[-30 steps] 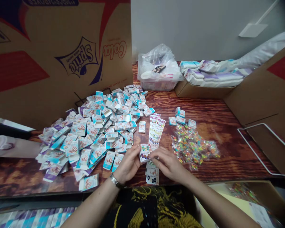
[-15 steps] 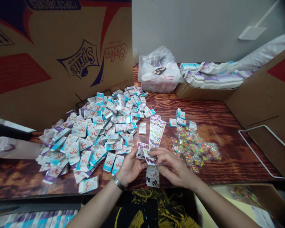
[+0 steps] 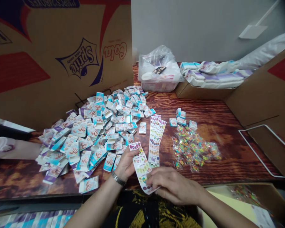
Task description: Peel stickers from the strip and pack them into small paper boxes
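A long strip of stickers [image 3: 140, 164], printed with rows of coloured ovals, stretches between my two hands. My left hand [image 3: 127, 163] pinches its upper end, thumb on top. Its lower end is gripped by my right hand [image 3: 173, 183], where the strip curls near the table's front edge. Just beyond lie more sticker strips [image 3: 155, 137], flat and overlapping on the table. To the left of my left hand spreads a large heap of small printed boxes [image 3: 99, 126] in white, blue and purple, some with open flaps. Small clear packets of colourful pieces [image 3: 194, 148] lie to the right.
Several small boxes [image 3: 181, 121] sit behind the packets. A big cardboard carton [image 3: 85, 47] stands at the back left. Along the back are a plastic tub in a clear bag [image 3: 160, 72] and a carton of flat boxes [image 3: 206, 90]. A pale cup [image 3: 14, 147] lies far left.
The folded sticker strip is now opened out lengthwise. My right hand has moved down toward the table edge with its lower end; my left hand has shifted slightly left.
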`<action>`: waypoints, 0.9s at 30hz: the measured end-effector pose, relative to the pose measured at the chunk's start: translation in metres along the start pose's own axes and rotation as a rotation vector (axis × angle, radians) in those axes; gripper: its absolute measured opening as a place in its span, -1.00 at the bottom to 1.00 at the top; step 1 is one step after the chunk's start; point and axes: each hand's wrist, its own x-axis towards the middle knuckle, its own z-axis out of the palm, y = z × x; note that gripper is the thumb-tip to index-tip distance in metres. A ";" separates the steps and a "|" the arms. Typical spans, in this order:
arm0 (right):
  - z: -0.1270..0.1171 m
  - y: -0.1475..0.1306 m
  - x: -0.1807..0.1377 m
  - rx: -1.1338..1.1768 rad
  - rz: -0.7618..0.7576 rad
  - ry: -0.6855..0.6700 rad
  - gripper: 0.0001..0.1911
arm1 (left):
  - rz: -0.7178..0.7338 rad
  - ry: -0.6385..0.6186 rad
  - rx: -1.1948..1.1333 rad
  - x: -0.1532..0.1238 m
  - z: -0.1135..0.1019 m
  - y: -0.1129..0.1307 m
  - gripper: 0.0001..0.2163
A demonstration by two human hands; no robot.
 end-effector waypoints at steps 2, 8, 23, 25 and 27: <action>0.001 0.001 -0.002 0.017 -0.003 0.009 -0.85 | 0.011 -0.042 0.003 -0.002 -0.001 -0.001 -0.66; 0.007 0.020 -0.013 0.219 0.427 0.502 -0.92 | -0.154 -0.151 -0.119 -0.005 -0.015 -0.003 -0.71; -0.023 0.043 0.018 0.445 0.510 0.713 -0.75 | 0.245 -0.422 0.900 -0.015 0.014 0.030 -0.72; -0.026 0.047 0.020 0.470 0.514 0.753 -0.72 | 0.171 -0.494 0.929 -0.013 0.013 0.034 -0.72; -0.027 0.050 0.021 0.519 0.533 0.792 -0.69 | 0.123 -0.548 0.932 -0.013 0.010 0.035 -0.76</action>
